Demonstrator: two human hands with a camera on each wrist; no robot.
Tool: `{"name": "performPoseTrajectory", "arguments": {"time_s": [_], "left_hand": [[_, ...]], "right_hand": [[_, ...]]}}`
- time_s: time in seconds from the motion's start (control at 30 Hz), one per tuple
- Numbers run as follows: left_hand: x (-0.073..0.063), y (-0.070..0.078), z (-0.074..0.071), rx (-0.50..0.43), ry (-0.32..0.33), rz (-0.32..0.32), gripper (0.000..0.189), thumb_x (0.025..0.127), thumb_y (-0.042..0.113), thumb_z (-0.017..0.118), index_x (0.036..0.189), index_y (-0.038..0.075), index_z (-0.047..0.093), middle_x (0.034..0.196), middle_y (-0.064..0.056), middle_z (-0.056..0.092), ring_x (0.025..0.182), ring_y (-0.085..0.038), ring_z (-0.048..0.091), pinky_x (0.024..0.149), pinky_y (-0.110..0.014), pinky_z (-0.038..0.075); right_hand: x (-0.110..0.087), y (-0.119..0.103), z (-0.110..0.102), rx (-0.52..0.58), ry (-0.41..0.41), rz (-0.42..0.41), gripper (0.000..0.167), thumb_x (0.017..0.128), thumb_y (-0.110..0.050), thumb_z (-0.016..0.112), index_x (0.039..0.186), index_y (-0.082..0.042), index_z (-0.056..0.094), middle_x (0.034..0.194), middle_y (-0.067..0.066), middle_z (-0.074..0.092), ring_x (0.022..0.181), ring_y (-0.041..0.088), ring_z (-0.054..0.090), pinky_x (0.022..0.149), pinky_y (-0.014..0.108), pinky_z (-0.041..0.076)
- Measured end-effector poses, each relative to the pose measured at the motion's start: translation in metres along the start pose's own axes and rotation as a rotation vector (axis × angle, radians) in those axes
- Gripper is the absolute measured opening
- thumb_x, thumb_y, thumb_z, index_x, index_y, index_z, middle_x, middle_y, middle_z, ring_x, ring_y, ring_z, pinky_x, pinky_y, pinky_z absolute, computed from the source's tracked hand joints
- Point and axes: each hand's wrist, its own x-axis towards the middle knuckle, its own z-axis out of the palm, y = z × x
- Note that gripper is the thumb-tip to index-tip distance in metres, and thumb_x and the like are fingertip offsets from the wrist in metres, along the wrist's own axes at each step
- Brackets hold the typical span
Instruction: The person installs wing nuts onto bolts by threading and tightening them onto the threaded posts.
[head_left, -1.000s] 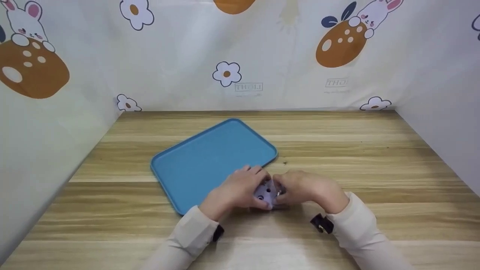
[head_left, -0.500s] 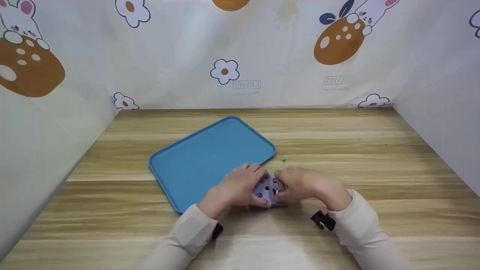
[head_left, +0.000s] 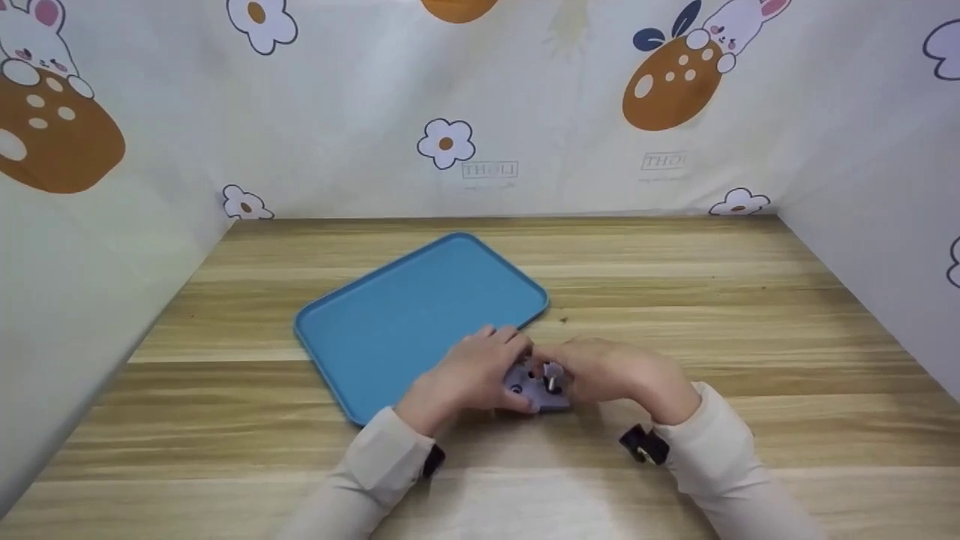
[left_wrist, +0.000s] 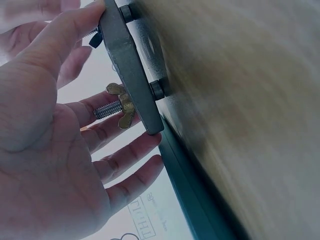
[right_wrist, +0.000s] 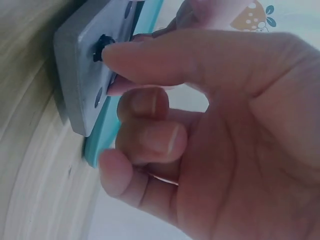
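Observation:
A grey metal plate (head_left: 550, 403) with round holes lies between both hands near the tray's right corner. Its bolt heads (left_wrist: 157, 90) face the tabletop, and threaded ends stick up from the other side. One bolt carries a brass wing nut (left_wrist: 128, 106); a black wing nut (left_wrist: 96, 40) sits at another. My left hand (head_left: 476, 371) grips the plate, thumb on the near edge and fingers at the far side. My right hand (head_left: 619, 371) has its thumb tip on the black wing nut and pinches it; the opposing fingertip is hidden in the right wrist view.
A blue tray (head_left: 420, 307) lies at an angle behind and left of the plate, with the left hand overlapping its near edge. The wood-grain table (head_left: 712, 300) ends at a printed curtain (head_left: 337, 112) at the back and sides. Black wrist mounts (head_left: 645, 444) hang under the sleeves.
The right hand's fingers have shifted around the bolt, so its threaded end and wing nut now show from above. The left hand keeps its grip on the plate. The head view has shifted slightly.

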Motion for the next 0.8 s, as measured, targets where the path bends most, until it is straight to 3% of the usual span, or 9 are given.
{"name": "performPoseTrajectory", "arguments": {"time_s": [0.23,0.37,0.47,0.67,0.8], "left_hand": [[-0.0005,0.0003,-0.0007,-0.021,-0.015,-0.01,0.062,0.074,0.05,0.072,0.121,0.015,0.052,0.122,-0.003,0.053,0.103,-0.022,0.048,0.088,-0.039,0.043],[-0.0001,0.0001,-0.0015,-0.016,-0.022,-0.016,0.064,0.074,0.05,0.072,0.123,0.015,0.051,0.122,-0.004,0.052,0.103,-0.023,0.047,0.089,-0.039,0.043],[0.0004,-0.0001,-0.0014,-0.009,-0.023,-0.018,0.065,0.074,0.051,0.071,0.124,0.015,0.051,0.123,-0.003,0.052,0.104,-0.022,0.048,0.09,-0.039,0.043],[0.0004,-0.0007,-0.0004,-0.012,-0.009,-0.007,0.064,0.074,0.051,0.072,0.123,0.015,0.052,0.123,-0.003,0.053,0.104,-0.023,0.048,0.088,-0.039,0.043],[-0.0001,-0.0008,-0.0002,-0.023,-0.006,-0.003,0.065,0.074,0.051,0.072,0.123,0.015,0.052,0.124,-0.004,0.053,0.104,-0.023,0.048,0.088,-0.039,0.043]], "right_hand": [[0.0024,0.0004,0.0034,-0.016,0.047,0.021,0.03,0.08,-0.008,0.065,0.108,-0.009,0.053,0.089,0.004,0.057,0.083,0.019,0.053,0.074,0.037,0.044],[0.0036,-0.0015,0.004,-0.029,0.052,0.107,0.019,0.084,-0.021,0.066,0.092,-0.009,0.053,0.077,0.001,0.053,0.071,0.016,0.049,0.063,0.032,0.041],[0.0047,-0.003,0.0041,-0.051,0.047,0.155,0.022,0.087,-0.028,0.064,0.083,-0.008,0.054,0.069,0.0,0.048,0.063,0.014,0.045,0.055,0.028,0.036],[0.0039,-0.0035,0.005,-0.081,0.046,0.147,0.026,0.089,-0.026,0.06,0.071,-0.008,0.056,0.065,-0.001,0.048,0.058,0.013,0.044,0.052,0.026,0.035],[0.0014,-0.0028,0.0034,-0.055,0.039,0.141,0.026,0.088,-0.028,0.061,0.071,-0.009,0.055,0.065,-0.002,0.047,0.058,0.012,0.043,0.052,0.025,0.035]]}}
